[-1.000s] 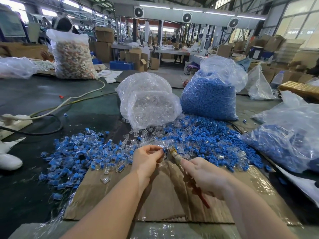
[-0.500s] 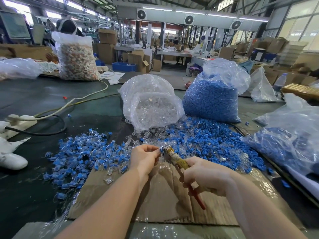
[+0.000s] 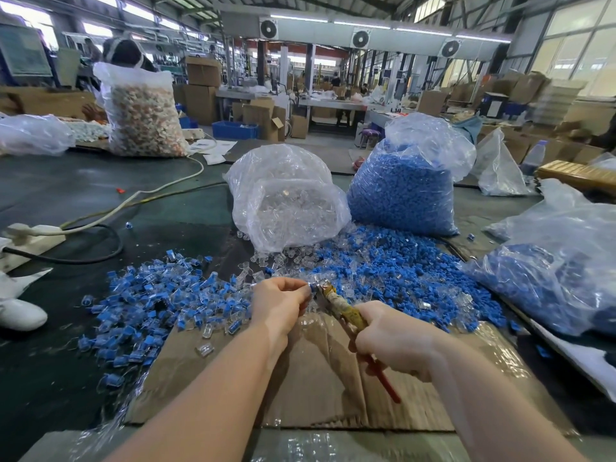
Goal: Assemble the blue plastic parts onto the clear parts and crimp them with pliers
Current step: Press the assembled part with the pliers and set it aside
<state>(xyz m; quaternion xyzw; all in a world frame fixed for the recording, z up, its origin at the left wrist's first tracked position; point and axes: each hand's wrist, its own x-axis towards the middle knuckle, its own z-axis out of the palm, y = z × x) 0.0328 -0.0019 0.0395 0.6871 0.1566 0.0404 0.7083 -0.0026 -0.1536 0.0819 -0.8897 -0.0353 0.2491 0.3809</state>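
Note:
My left hand (image 3: 281, 303) pinches a small blue-and-clear part (image 3: 312, 287) at its fingertips. The jaws of the pliers (image 3: 336, 303) meet that part from the right. My right hand (image 3: 396, 340) grips the pliers' handles, one red handle (image 3: 386, 383) sticking out below the fist. Both hands hover over a cardboard sheet (image 3: 320, 378). A pile of joined blue-and-clear pieces (image 3: 150, 305) lies to the left. Loose blue parts (image 3: 410, 278) mixed with clear parts (image 3: 286, 260) spread behind the hands.
A bag of clear parts (image 3: 286, 201) and a bag of blue parts (image 3: 403, 191) stand behind the piles. Another bag with blue pieces (image 3: 560, 271) lies at the right. A power strip (image 3: 30, 240) with cables sits at the left. A tall bag of mixed pieces (image 3: 143, 115) stands far left.
The pliers' jaws have come up against the part in my left hand, and my right hand has closed tighter round the handles. Both hands stayed over the cardboard.

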